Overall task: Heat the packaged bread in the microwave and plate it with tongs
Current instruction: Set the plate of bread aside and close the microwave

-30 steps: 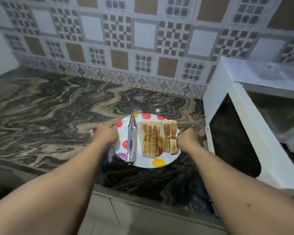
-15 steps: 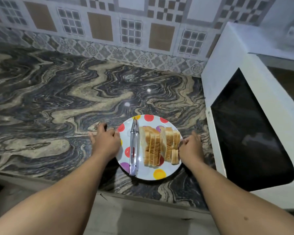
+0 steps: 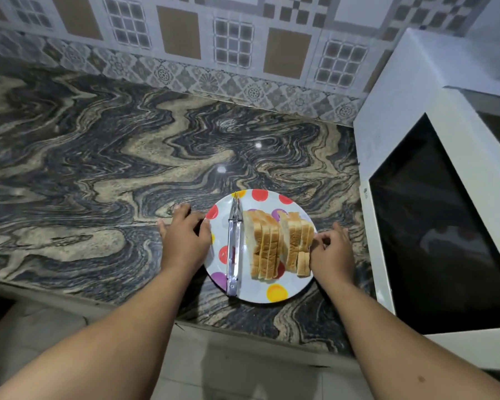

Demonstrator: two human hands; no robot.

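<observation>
Dotted plate (image 3: 274,295) w/ bread slices (image 3: 269,246) and metal tongs (image 3: 233,246) sits near front edge of the marbled stone counter (image 3: 98,157), just left of white microwave (image 3: 416,157). Patterned tile wall (image 3: 185,47) behind. Left hand (image 3: 186,238) lies loose, fingers spread, at plate's left rim, gripping nothing; right hand (image 3: 332,255), fingers curled, touches right rim, no firm hold seen.

a home kitchen — the swirled dark-and-tan stone countertop (image 3: 98,157) runs back to a wall of patterned tiles (image 3: 185,47) in brown, white and checkered squares, with a floral border strip along the base. a white microwave (image 3: 433,197) with a dark glass door stands at the right end, and a polka-dot plate (image 3: 274,295) of sliced bread (image 3: 274,243) with metal tongs (image 3: 233,243) rests near the counter's front edge — ordinary household fittings.
</observation>
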